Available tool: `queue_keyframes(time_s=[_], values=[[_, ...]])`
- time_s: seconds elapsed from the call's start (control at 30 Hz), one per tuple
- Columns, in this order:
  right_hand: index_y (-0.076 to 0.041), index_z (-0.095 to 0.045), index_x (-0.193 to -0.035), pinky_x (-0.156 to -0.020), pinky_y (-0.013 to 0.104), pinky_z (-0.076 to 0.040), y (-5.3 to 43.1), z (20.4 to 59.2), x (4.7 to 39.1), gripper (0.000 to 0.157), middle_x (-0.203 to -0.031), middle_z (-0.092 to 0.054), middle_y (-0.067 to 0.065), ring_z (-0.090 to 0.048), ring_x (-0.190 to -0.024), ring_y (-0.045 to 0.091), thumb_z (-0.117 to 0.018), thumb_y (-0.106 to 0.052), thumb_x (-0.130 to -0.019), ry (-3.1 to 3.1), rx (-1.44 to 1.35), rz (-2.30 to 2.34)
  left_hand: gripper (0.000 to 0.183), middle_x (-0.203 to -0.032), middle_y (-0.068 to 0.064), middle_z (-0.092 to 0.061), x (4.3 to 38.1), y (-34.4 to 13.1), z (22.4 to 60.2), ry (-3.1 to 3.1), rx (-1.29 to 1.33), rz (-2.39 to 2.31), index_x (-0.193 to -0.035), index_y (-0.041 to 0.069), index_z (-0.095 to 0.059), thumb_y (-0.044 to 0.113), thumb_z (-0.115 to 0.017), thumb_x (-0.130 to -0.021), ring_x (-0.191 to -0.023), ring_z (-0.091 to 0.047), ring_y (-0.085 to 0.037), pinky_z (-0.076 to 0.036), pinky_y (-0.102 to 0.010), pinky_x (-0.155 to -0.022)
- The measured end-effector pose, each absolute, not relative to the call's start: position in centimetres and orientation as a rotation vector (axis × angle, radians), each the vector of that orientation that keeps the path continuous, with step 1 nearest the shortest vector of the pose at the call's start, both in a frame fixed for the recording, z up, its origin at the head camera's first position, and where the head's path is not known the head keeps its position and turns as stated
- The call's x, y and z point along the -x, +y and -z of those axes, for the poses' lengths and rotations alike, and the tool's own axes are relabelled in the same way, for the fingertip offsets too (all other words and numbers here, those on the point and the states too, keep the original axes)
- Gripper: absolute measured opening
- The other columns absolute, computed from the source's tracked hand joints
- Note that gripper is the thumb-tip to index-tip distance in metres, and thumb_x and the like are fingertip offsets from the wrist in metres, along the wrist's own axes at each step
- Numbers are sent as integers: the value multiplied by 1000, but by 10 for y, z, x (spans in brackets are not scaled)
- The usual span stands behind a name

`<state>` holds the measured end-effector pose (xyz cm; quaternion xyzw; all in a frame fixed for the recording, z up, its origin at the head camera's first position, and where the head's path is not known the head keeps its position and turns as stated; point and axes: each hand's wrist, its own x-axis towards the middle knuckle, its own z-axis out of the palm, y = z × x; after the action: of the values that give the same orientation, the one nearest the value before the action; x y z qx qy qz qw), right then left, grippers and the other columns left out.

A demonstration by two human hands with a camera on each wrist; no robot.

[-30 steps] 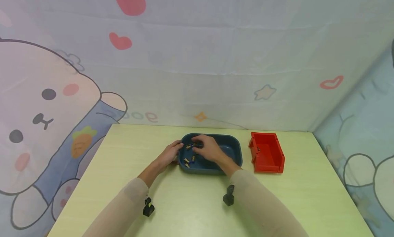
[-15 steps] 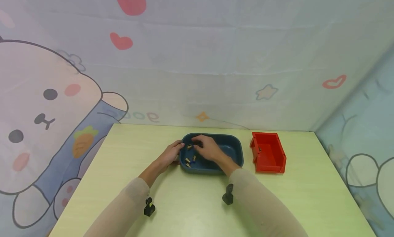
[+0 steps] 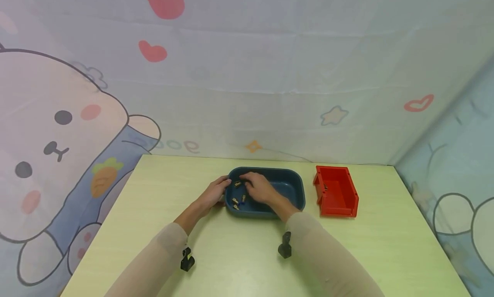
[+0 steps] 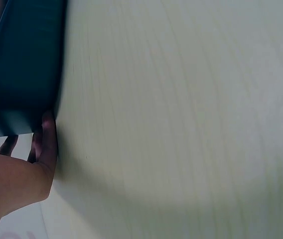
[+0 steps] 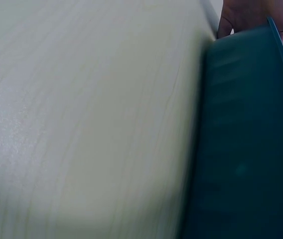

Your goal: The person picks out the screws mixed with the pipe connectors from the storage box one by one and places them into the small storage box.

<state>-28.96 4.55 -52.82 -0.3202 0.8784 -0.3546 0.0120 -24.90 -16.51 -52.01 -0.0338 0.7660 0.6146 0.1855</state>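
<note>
A dark blue oblong basin [image 3: 285,177] stands on the table. At its left end my left hand [image 3: 210,194] grips the wall, the thumb at the rim and the fingers against the outside, as the left wrist view also shows. My right hand [image 3: 260,189] reaches down inside the basin, its fingers bent toward the left part. Small brass-coloured pieces with blue ends [image 3: 243,198] lie loose there, near the left wall. Whether the right fingertips pinch one of them is hidden; the right wrist view shows only the basin's outer wall [image 5: 246,139] and the other hand.
To the right of the basin stands a red open-fronted bin [image 3: 335,196] with a few tiny pieces [image 3: 326,187] at its left side. The pale wooden table [image 3: 239,254] reaches back to a printed cloth backdrop [image 3: 247,74].
My right hand's thumb and fingertips have drawn closer together, and the pieces seen between them earlier are out of sight. The left hand and the basin stay put.
</note>
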Motion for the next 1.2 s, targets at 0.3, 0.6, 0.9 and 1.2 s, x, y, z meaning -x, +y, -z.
queue_keyframes(time_s=[0.3,0.6,0.9,1.2], values=[[13,-66,-130,-107,54,-46,43,527,285,35,-128,-68,28,-61,-121,44,-50,4,-100,2780,1075,1040,54,-160,-18,-47,248,-165,519,2165,102,-1739,-163,12,-40,38,-42,-115,-141,-51,-39,-56,-38,-83],[10,-69,-123,-104,54,-47,43,530,286,28,-119,-69,24,-61,-114,41,-59,6,-97,2801,1047,969,54,-158,-17,-50,248,-164,517,2154,114,-1753,-162,13,-42,38,-44,-114,-139,-53,-38,-55,-36,-80],[-1,-75,-111,-96,46,-50,47,533,287,19,-104,-72,11,-61,-103,29,-76,-2,-91,2817,926,952,55,-157,-17,-51,247,-163,515,2153,126,-1745,-162,12,-40,38,-44,-114,-139,-53,-38,-57,-36,-83],[-7,-78,-101,-89,42,-51,43,532,287,9,-93,-71,4,-58,-94,22,-80,-9,-92,2877,874,824,56,-158,-18,-50,246,-164,515,2163,105,-1737,-163,11,-39,38,-42,-115,-141,-52,-38,-56,-38,-86]])
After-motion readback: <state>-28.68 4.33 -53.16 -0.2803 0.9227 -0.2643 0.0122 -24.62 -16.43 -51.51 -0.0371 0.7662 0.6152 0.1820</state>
